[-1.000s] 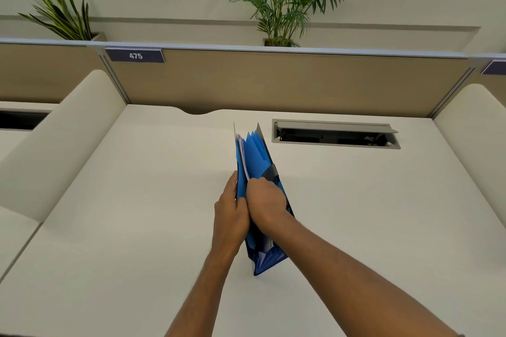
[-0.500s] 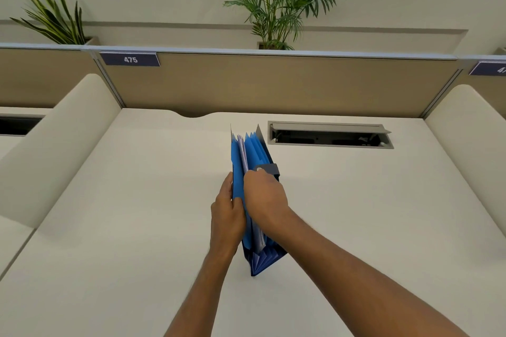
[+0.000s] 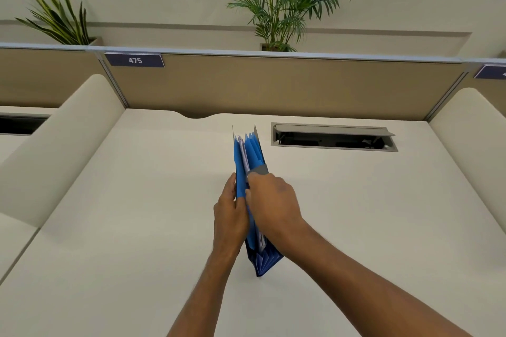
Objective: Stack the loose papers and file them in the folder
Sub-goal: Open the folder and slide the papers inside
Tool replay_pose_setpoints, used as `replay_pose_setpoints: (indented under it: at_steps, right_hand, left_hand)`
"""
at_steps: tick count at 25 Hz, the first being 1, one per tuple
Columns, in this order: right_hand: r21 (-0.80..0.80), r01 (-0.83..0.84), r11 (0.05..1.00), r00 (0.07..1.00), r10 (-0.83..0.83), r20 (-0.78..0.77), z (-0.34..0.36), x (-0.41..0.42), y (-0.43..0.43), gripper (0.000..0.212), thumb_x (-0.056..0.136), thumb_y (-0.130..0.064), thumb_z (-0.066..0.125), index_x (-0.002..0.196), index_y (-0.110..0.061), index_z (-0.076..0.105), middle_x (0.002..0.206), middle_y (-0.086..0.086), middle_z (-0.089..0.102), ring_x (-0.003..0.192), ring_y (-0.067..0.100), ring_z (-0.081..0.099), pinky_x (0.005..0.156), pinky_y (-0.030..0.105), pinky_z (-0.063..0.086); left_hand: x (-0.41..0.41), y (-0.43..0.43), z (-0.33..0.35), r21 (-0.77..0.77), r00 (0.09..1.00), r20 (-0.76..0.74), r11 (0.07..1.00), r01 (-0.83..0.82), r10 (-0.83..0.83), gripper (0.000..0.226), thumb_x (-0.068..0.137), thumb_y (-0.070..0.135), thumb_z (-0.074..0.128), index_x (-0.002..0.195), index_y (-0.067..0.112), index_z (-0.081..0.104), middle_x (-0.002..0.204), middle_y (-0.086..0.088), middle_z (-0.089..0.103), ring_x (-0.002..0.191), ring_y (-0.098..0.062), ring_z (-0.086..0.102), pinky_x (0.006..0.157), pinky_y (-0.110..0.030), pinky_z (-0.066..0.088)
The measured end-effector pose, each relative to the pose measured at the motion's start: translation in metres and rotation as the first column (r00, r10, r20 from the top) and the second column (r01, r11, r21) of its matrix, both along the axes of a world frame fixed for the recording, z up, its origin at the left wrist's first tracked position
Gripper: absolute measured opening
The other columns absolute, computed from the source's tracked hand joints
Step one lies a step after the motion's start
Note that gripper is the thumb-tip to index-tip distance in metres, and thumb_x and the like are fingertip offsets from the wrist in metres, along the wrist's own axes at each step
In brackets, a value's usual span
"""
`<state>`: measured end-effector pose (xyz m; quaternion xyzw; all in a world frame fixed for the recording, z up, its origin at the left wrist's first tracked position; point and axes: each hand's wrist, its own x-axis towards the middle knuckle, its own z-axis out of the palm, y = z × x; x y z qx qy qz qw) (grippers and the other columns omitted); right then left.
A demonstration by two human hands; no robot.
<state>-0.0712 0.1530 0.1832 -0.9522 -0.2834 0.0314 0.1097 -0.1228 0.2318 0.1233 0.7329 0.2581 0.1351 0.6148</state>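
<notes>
Head | left hand [image 3: 229,216] grip clasps folder [image 3: 253,154] | right hand [image 3: 273,204] fingers hidden among papers [image 3: 244,156], grip unclear

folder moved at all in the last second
No. The folder stands upright on the desk, its top corner keeping the same small gap left of the cable hatch.

One folder [image 3: 253,156], two hands, two plants.

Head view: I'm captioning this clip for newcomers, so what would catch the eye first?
A bright blue accordion folder stands upright mid-desk, white papers showing in a pocket near its left side. The left hand and right hand hold it from either side. Behind, a palm rises above the partition.
</notes>
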Motion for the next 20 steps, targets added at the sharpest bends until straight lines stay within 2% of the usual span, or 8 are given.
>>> replay_pose_setpoints:
  at_steps: [2, 4, 8, 9, 14, 16, 18, 20]
  right_hand:
    - [0.059, 0.026, 0.998, 0.996, -0.031, 0.083, 0.011, 0.001, -0.008, 0.015, 0.102, -0.021, 0.056, 0.116, -0.018, 0.062, 0.101, 0.004, 0.072, 0.084, 0.023, 0.069, 0.067, 0.033, 0.049]
    - [0.134, 0.053, 0.990, 0.987, -0.072, 0.143, 0.019, 0.005, -0.015, 0.019, 0.100, -0.029, 0.060, 0.117, -0.020, 0.063, 0.105, -0.001, 0.069, 0.091, 0.019, 0.065, 0.072, 0.032, 0.051]
    - [0.097, 0.090, 0.991, 0.995, -0.095, 0.045, 0.013, 0.018, -0.017, 0.048, 0.094, -0.038, 0.068, 0.134, -0.016, 0.052, 0.125, 0.005, 0.060, 0.114, 0.022, 0.058, 0.092, 0.035, 0.054]
    - [0.082, 0.100, 0.992, 0.995, -0.101, 0.010, 0.008, 0.020, -0.014, 0.053, 0.093, -0.038, 0.070, 0.136, -0.015, 0.050, 0.127, 0.006, 0.058, 0.115, 0.023, 0.058, 0.093, 0.035, 0.054]
    - [0.101, 0.167, 0.981, 0.984, -0.160, -0.072, -0.013, 0.030, -0.003, 0.048, 0.094, -0.025, 0.072, 0.133, -0.011, 0.047, 0.127, 0.010, 0.054, 0.107, 0.023, 0.063, 0.084, 0.032, 0.057]
    - [0.136, 0.202, 0.970, 0.978, -0.191, -0.089, -0.016, 0.034, -0.003, 0.043, 0.096, -0.017, 0.069, 0.132, -0.009, 0.048, 0.125, 0.012, 0.056, 0.103, 0.023, 0.065, 0.082, 0.031, 0.058]
    - [0.172, 0.226, 0.959, 0.970, -0.206, -0.127, -0.020, 0.040, -0.009, 0.036, 0.097, -0.014, 0.067, 0.128, -0.008, 0.050, 0.120, 0.013, 0.060, 0.100, 0.025, 0.066, 0.079, 0.032, 0.057]
    - [0.244, 0.265, 0.933, 0.958, -0.225, -0.180, -0.023, 0.045, -0.018, 0.022, 0.101, -0.013, 0.060, 0.121, -0.006, 0.056, 0.112, 0.015, 0.065, 0.095, 0.026, 0.067, 0.075, 0.034, 0.057]
  left_hand:
    - [0.001, 0.001, -0.001, 0.003, 1.000, -0.007, 1.000, -0.012, 0.013, 0.048, 0.100, 0.010, 0.042, 0.136, 0.038, 0.058, 0.107, 0.010, 0.075, 0.090, -0.015, 0.072, 0.079, -0.040, 0.062]
    - [0.001, 0.002, -0.003, 0.002, 0.999, -0.020, 1.000, -0.028, 0.028, 0.051, 0.098, 0.009, 0.039, 0.136, 0.037, 0.058, 0.110, 0.011, 0.074, 0.089, -0.011, 0.071, 0.075, -0.034, 0.059]
    - [0.001, 0.000, -0.005, -0.018, 0.997, -0.030, 0.997, -0.075, 0.075, 0.051, 0.099, 0.011, 0.044, 0.146, 0.030, 0.052, 0.126, 0.022, 0.061, 0.091, 0.022, 0.063, 0.067, -0.005, 0.050]
    - [0.002, 0.000, -0.005, -0.024, 0.996, -0.032, 0.996, -0.082, 0.081, 0.050, 0.100, 0.012, 0.046, 0.147, 0.028, 0.051, 0.128, 0.019, 0.059, 0.089, 0.023, 0.062, 0.065, -0.003, 0.048]
    - [0.007, -0.005, -0.005, -0.028, 0.995, -0.048, 0.996, -0.085, 0.084, 0.045, 0.101, 0.015, 0.050, 0.145, 0.023, 0.054, 0.127, 0.013, 0.062, 0.084, 0.021, 0.064, 0.059, -0.001, 0.049]
    - [0.009, -0.006, -0.005, -0.005, 0.994, -0.073, 0.997, -0.079, 0.078, 0.046, 0.101, 0.015, 0.049, 0.146, 0.023, 0.053, 0.136, 0.008, 0.064, 0.087, 0.012, 0.064, 0.060, -0.002, 0.048]
    - [0.012, -0.008, -0.005, 0.011, 0.993, -0.092, 0.997, -0.071, 0.072, 0.049, 0.101, 0.014, 0.049, 0.148, 0.023, 0.051, 0.145, 0.003, 0.061, 0.098, 0.002, 0.062, 0.073, -0.007, 0.049]
    - [0.014, -0.011, -0.005, 0.014, 0.993, -0.106, 0.999, -0.047, 0.048, 0.050, 0.101, 0.016, 0.050, 0.151, 0.022, 0.048, 0.150, 0.001, 0.057, 0.114, -0.007, 0.061, 0.088, -0.023, 0.055]
